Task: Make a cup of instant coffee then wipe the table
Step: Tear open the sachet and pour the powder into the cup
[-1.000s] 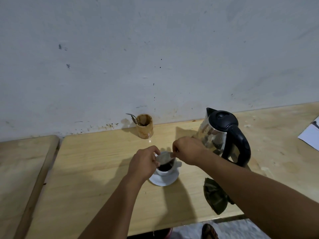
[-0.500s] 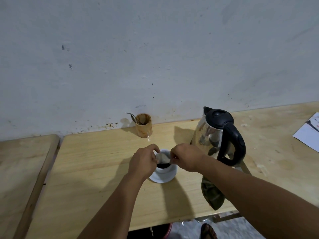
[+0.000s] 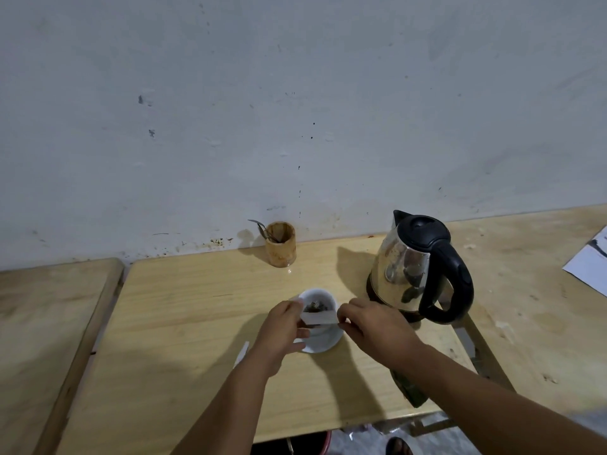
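Note:
A small white cup stands on a white saucer in the middle of the wooden table. Dark coffee powder lies inside the cup. My left hand and my right hand pinch the two ends of a pale coffee sachet, held flat over the near rim of the cup. A steel kettle with a black lid and handle stands just right of the cup. A dark green cloth lies near the table's front edge, partly hidden by my right forearm.
A small wooden holder with a spoon in it stands by the wall behind the cup. A torn white strip lies left of my left wrist. A second table adjoins on the left. White paper lies at far right.
Both hands have drawn a little toward me with the sachet, so the cup's inside now shows. A torn white strip now shows on the table by my left wrist.

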